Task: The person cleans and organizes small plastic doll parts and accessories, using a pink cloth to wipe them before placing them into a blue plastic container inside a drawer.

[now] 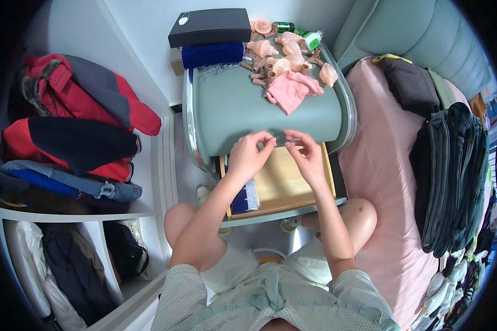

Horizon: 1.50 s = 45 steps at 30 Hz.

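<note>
Both my hands hover over an open wooden drawer (284, 185), in front of a grey-green padded nightstand (226, 110). My left hand (250, 154) is curled, its thumb and fingertips meeting; anything between them is too small to make out. Close beside it, my right hand (306, 158) has bent fingers held apart, with nothing visible in them. A dark blue packet (240, 201) and a clear packet (252, 194) lie along the drawer's left side. A crumpled pink cloth (294, 92) rests on the nightstand top, beyond my hands.
Pale silicone-like cups (262, 48) and brownish tube fittings (315, 58) crowd the nightstand's back. A black box (210, 27) sits on a blue box (212, 55) there. Left are shelves with a folded red jacket (55, 83); right, a pink-covered bed (381, 165) with folded dark trousers (453, 176).
</note>
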Each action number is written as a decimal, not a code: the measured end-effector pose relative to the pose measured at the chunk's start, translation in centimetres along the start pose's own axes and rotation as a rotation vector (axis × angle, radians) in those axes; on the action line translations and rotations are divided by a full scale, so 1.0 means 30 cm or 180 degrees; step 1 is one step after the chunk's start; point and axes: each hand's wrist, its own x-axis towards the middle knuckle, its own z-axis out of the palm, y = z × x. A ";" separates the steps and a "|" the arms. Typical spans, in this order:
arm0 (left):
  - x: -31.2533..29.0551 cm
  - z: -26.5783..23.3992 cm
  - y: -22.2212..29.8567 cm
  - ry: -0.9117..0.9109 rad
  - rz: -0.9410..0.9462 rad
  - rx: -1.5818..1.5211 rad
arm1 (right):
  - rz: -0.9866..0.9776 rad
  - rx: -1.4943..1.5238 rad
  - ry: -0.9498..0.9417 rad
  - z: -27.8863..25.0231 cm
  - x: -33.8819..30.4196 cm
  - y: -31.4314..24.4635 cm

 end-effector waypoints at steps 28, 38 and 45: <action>0.252 0.069 -0.035 -0.0215 0.0007 -0.2395 | -0.0489 -0.0951 0.0855 -0.115 0.361 0.067; 0.237 -0.080 -0.045 0.0202 -0.0178 -0.2057 | -0.0594 -0.1757 0.1342 -0.095 0.391 -0.085; 0.263 -0.281 -0.016 0.1109 -0.0230 -0.2249 | -0.0960 -0.1005 0.0624 0.002 0.536 -0.148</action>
